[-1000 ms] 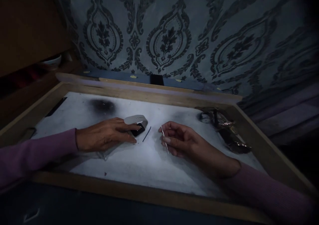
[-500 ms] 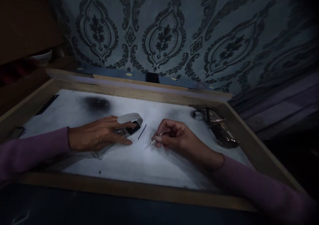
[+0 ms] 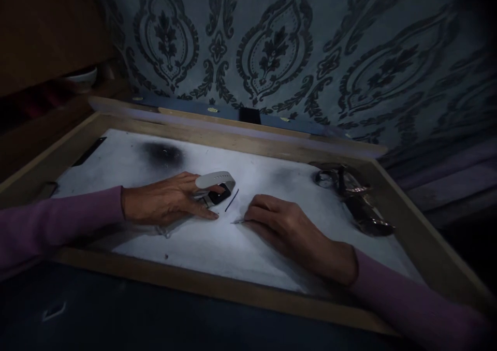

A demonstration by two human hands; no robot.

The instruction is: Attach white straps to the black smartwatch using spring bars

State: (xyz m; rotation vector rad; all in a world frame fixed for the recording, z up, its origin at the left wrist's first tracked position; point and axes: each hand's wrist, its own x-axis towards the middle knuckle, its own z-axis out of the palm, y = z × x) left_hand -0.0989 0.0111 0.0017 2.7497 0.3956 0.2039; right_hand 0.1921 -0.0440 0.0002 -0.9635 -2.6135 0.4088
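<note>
My left hand [image 3: 165,200] holds a smartwatch [image 3: 223,193] with a pale strap [image 3: 213,179]. Its index finger passes through the strap loop onto the dark screen, and its thumb stretches out to the white surface [image 3: 202,255]. Beside the watch lies a thin dark strip [image 3: 232,200]. Pinched in my right hand [image 3: 287,227] is a slim, pointed metallic tool [image 3: 237,221], mostly covered by the fingers. Its tip points left, apart from the watch and close to the surface. Something clear [image 3: 165,232] shows in part below my left hand.
A wooden rim [image 3: 248,300] encloses the white surface. Several wristwatches [image 3: 359,206] lie at the right. A dark flat strip [image 3: 90,150] is at the far left, near a dark smudge [image 3: 165,155]. Patterned wallpaper [image 3: 217,71] covers the wall behind.
My right hand has turned palm-down, bringing the pointed tool lower and flatter, with less of it showing. My left hand keeps its place on the smartwatch. The whole view has shifted slightly.
</note>
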